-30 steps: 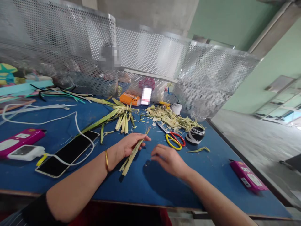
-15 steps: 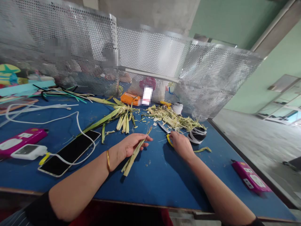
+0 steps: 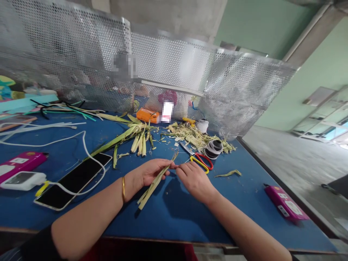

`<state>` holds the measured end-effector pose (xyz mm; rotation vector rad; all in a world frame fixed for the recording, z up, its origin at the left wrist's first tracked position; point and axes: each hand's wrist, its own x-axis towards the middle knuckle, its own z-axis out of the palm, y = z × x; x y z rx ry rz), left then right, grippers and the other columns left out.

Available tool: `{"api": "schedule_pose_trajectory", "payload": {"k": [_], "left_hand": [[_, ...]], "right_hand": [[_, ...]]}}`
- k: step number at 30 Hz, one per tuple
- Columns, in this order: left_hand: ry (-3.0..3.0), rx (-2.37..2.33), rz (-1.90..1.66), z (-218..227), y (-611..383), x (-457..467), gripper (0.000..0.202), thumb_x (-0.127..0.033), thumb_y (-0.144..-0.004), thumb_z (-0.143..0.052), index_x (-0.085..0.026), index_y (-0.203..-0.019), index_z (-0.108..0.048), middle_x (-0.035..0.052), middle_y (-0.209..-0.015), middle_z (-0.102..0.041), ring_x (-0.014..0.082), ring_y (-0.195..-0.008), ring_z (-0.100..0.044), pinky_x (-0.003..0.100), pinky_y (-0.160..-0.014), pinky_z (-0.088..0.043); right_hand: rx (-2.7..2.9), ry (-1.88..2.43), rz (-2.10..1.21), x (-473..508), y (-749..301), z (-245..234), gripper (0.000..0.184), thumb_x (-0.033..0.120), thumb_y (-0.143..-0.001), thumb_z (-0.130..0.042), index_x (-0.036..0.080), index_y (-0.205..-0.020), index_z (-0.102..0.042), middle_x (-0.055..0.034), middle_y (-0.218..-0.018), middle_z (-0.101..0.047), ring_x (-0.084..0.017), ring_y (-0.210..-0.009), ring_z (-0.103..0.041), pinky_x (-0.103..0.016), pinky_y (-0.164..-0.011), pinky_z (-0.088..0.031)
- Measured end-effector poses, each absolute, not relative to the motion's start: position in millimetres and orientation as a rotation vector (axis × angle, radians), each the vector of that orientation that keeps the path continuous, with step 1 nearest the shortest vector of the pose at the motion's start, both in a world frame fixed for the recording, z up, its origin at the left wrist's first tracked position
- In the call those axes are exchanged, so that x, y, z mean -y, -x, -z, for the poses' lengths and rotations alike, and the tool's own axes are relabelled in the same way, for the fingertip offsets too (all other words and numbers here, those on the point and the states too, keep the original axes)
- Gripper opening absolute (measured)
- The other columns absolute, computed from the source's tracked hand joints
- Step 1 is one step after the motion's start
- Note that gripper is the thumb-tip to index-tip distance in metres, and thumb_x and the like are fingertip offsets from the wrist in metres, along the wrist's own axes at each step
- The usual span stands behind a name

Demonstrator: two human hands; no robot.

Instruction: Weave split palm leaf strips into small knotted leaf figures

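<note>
My left hand (image 3: 156, 171) is closed around a small bundle of pale green corn husk strips (image 3: 152, 188), whose lower ends point down toward the table's front edge. Close by its fingertips, my right hand (image 3: 194, 177) has its fingers pinched together; what they hold is too small to make out. Scissors (image 3: 202, 162) with red and yellow handles lie just beyond the right hand, apart from it. Behind their handles sits a black spool (image 3: 214, 148) wound with white cord. A loose husk strip (image 3: 228, 173) lies to the right.
Husk scraps (image 3: 193, 134) and a leafy husk bunch (image 3: 134, 130) lie further back. At left are a phone (image 3: 74, 181), a white cable and a magenta box (image 3: 24, 163). Another magenta box (image 3: 285, 203) lies right. A perforated screen (image 3: 168, 54) borders the blue table.
My right hand has left the scissors and moved left to my left hand's fingertips. The scissors now lie free on the table. The cord spool has shifted left. The husk bundle stays in my left hand.
</note>
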<state>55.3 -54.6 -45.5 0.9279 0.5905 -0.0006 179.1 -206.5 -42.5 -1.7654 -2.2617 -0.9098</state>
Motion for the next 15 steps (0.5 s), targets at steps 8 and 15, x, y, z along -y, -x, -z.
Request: {"api": "schedule_pose_trajectory", "payload": {"k": [8, 15], "left_hand": [[-0.885, -0.474, 0.076, 50, -57, 55, 0.018, -0.019, -0.089, -0.055, -0.009, -0.077, -0.064, -0.0019, -0.051, -0.051, 0.0052, -0.043, -0.047, 0.013, -0.043, -0.039], [-0.805, -0.697, -0.115, 41, -56, 52, 0.017, -0.013, -0.088, -0.056, -0.01, -0.073, -0.061, 0.0005, -0.062, -0.058, 0.0061, -0.049, -0.055, 0.016, -0.054, -0.05]], "right_hand": [[2.426, 1.62, 0.845, 207, -159, 51, 0.024, 0.01, -0.097, -0.037, 0.015, -0.09, -0.059, -0.0062, -0.08, -0.06, -0.019, -0.078, -0.055, -0.035, -0.079, -0.041], [1.819, 2.269, 0.488, 219, -200, 44, 0.014, 0.018, -0.092, -0.046, 0.016, -0.1, -0.058, -0.0119, -0.1, -0.063, -0.02, -0.084, -0.059, -0.031, -0.074, -0.043]]}}
